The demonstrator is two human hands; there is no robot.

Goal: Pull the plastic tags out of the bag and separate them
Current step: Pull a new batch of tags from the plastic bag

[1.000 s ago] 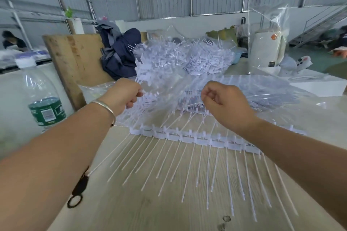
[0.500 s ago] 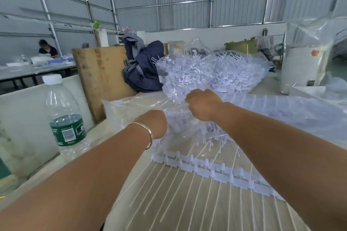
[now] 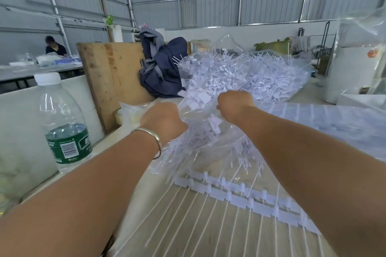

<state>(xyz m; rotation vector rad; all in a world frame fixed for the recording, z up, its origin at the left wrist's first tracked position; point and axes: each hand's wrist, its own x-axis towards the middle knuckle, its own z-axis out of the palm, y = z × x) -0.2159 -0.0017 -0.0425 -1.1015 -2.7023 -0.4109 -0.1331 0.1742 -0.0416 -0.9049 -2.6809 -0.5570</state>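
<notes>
Gripping a crumpled clear plastic bag (image 3: 200, 142) from both sides, the left hand (image 3: 161, 120) and the right hand (image 3: 235, 104) are curled into fists around its film, raised just above the pale wooden tabletop (image 3: 188, 225). Both are seen from the back, so the fingertips are hidden and I cannot tell exactly how they pinch. Inside the bag, between and below the two hands, lies a tangled bunch of white plastic tags (image 3: 208, 131) with thin tails pointing down and toward the left wrist, which wears a silver bangle (image 3: 154, 137). On the table nearer the camera lies a flat row of joined white tag strips (image 3: 240, 196), their long thin tails fanned out toward the viewer. Behind the hands sits a large heap of loose white tags (image 3: 240, 73). A clear water bottle with a green label (image 3: 62, 123) stands at the left, with a plywood board (image 3: 112, 77) and a dark blue cloth bundle (image 3: 163, 69) behind.
</notes>
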